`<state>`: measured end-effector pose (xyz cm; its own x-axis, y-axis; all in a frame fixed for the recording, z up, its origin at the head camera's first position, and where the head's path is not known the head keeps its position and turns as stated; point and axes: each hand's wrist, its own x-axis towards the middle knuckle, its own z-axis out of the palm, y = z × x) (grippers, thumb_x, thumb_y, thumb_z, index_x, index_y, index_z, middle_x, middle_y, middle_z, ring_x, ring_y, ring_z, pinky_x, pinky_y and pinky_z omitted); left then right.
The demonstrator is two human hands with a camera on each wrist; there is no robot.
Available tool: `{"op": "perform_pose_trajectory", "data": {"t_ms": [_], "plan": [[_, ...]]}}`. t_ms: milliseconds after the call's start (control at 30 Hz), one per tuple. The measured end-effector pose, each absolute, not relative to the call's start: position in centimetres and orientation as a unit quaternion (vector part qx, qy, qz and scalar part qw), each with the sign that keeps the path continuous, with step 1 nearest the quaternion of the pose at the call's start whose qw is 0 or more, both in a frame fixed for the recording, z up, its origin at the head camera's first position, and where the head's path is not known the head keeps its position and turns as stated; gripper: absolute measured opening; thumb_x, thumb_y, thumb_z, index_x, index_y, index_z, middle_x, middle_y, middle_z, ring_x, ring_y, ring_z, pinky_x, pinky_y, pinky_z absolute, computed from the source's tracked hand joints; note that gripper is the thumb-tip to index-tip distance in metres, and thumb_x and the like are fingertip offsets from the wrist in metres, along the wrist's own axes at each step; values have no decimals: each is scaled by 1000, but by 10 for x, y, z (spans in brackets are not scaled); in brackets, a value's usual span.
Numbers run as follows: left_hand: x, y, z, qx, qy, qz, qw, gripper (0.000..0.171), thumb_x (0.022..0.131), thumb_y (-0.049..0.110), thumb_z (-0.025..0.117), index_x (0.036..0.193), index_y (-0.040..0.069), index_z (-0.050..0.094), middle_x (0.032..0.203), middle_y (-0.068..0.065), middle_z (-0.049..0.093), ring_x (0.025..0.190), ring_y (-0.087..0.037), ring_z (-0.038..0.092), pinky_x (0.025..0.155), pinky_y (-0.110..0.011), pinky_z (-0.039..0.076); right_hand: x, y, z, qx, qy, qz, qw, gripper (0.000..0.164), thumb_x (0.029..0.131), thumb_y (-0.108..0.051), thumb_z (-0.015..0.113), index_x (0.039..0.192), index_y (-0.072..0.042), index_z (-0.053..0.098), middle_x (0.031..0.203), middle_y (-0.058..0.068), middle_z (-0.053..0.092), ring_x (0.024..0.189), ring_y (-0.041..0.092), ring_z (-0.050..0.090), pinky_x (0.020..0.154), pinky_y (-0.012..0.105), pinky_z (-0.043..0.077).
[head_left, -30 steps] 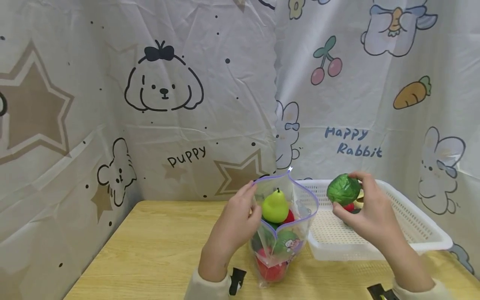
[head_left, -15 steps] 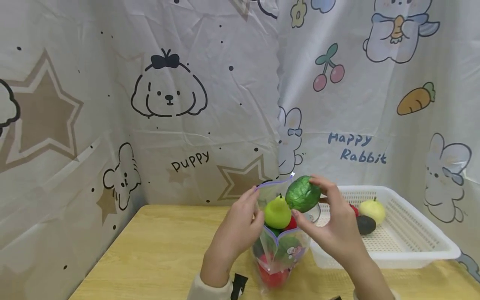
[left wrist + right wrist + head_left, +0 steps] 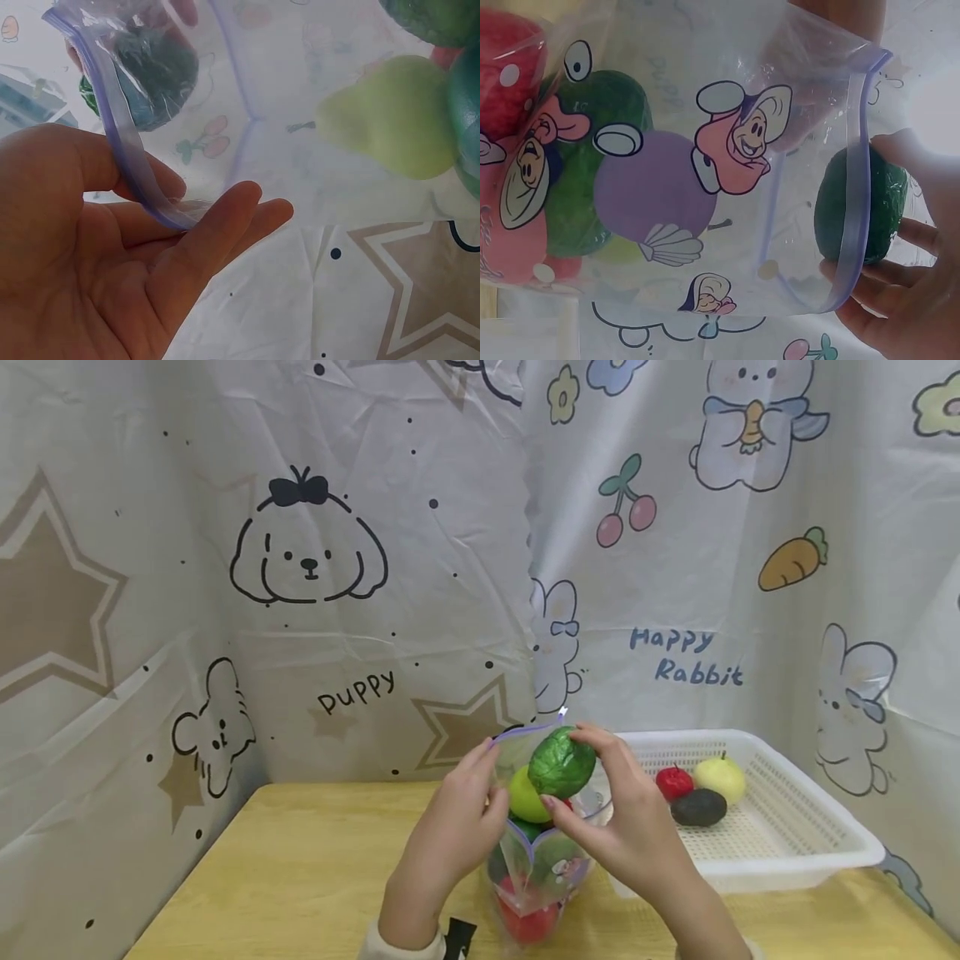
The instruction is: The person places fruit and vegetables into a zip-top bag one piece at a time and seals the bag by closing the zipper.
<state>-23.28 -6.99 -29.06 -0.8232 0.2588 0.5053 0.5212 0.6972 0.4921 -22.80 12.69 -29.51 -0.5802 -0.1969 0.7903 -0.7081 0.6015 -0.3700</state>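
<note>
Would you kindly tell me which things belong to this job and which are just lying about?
Belong to the job: left hand, right hand, cabbage, zip bag, green pear.

Seemingly lying by for now: white basket, red fruit, yellow fruit, dark oval fruit.

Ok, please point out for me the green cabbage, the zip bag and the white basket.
Green cabbage (image 3: 561, 762), head view: middle of its wrinkled side.
Zip bag (image 3: 739, 161), right wrist view: middle of its printed side.
White basket (image 3: 776, 875), head view: its front wall.
</note>
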Motion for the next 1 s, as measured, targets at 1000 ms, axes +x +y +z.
{"op": "perform_pose_trajectory", "data": {"t_ms": [1000], "plan": [[-231,-70,-289,-208,-904,-302,218,48,86,10,46,132,-3,49,145,-17,44,43,-2,29,53,-26,46,-230,126,-299,270,-838,322,347,59,81,-41,66,132,-20,45,139,5,49,117,20,52,92,49,52]]}}
